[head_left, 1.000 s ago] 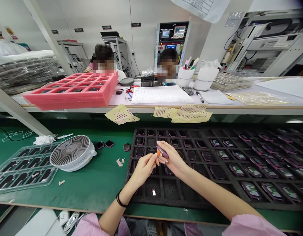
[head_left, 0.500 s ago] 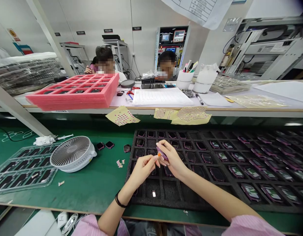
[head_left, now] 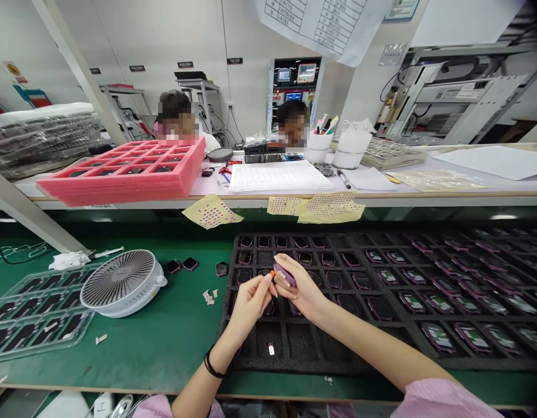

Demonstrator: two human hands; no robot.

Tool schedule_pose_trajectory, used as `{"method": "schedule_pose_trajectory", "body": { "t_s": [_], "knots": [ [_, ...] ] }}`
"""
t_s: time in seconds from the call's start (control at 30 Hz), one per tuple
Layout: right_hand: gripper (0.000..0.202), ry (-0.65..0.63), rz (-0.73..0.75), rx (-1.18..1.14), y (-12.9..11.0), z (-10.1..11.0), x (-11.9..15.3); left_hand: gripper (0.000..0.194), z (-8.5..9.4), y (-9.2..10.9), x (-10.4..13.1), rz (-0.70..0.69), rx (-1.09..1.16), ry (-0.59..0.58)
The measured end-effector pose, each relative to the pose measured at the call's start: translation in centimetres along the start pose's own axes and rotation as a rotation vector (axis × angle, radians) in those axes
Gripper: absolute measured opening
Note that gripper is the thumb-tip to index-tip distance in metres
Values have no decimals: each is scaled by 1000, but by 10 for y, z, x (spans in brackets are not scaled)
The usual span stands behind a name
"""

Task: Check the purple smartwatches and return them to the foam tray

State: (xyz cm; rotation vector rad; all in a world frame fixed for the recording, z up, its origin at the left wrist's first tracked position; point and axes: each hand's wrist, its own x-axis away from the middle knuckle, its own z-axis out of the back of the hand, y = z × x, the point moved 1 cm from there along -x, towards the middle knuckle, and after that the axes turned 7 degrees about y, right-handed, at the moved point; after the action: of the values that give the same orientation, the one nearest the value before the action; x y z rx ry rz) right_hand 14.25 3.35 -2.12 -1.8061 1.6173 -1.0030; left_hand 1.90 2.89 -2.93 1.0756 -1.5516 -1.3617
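Above a black foam tray (head_left: 301,339), my right hand (head_left: 306,290) is closed around a purple watch case (head_left: 285,275) held on edge. My left hand (head_left: 252,299) pinches a small orange piece (head_left: 272,273) against or close beside the case's left side; whether the two touch I cannot tell. What exactly the orange piece is does not show. Many dark-faced watches with purple rims, such as this watch (head_left: 380,308), lie in the tray's compartments. A small white-and-pink tab (head_left: 271,348) lies in a front compartment.
Left on the green bench are a white fan (head_left: 122,283), a clear tray (head_left: 42,345) of dark parts, loose watches (head_left: 190,264) and small tabs (head_left: 210,297). The shelf above carries a pink foam tray (head_left: 187,183) and papers (head_left: 277,176). Two people sit beyond it.
The view has shifted slightly. The purple case has turned a little in my right hand, and the orange piece now shows at its upper left, above my left fingertips.
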Motion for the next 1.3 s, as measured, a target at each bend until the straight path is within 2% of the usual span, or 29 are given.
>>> {"method": "schedule_pose_trajectory", "body": {
  "t_s": [0.2, 0.3, 0.4, 0.47, 0.57, 0.67, 0.77, 0.93, 1.07, 1.17, 1.3],
  "knots": [
    [34, 71, 148, 246, 13, 1, 2, 45, -8, -5, -3, -20, -20, 39],
    [35, 156, 275, 360, 8, 20, -15, 44, 5, -12, -4, 18, -37, 95],
    [41, 350, 357, 681, -19, 67, -43, 41, 44, -16, -2, -56, -220, 201],
    [44, 443, 378, 765, -45, 108, -61, 40, 78, -19, 3, -136, -489, 298],
    [42, 594, 411, 905, -83, 168, -80, 34, 119, -28, 13, -60, -841, 389],
    [28, 729, 468, 1081, -104, 210, -91, 29, 136, -40, 22, 11, -1009, 412],
    [17, 744, 476, 1257, -105, 230, -101, 27, 136, -49, 22, 29, -1107, 416],
    [14, 648, 446, 1521, -97, 238, -109, 21, 137, -51, 15, 47, -1096, 462],
    [18, 682, 429, 1736, -97, 247, -87, 23, 141, -50, 14, 35, -991, 515],
    [24, 722, 328, 1867, -94, 257, -66, 32, 135, -48, 14, -4, -911, 452],
    [30, 721, 222, 1940, -89, 262, -53, 39, 116, -42, 12, -64, -888, 365]
  ]
}}
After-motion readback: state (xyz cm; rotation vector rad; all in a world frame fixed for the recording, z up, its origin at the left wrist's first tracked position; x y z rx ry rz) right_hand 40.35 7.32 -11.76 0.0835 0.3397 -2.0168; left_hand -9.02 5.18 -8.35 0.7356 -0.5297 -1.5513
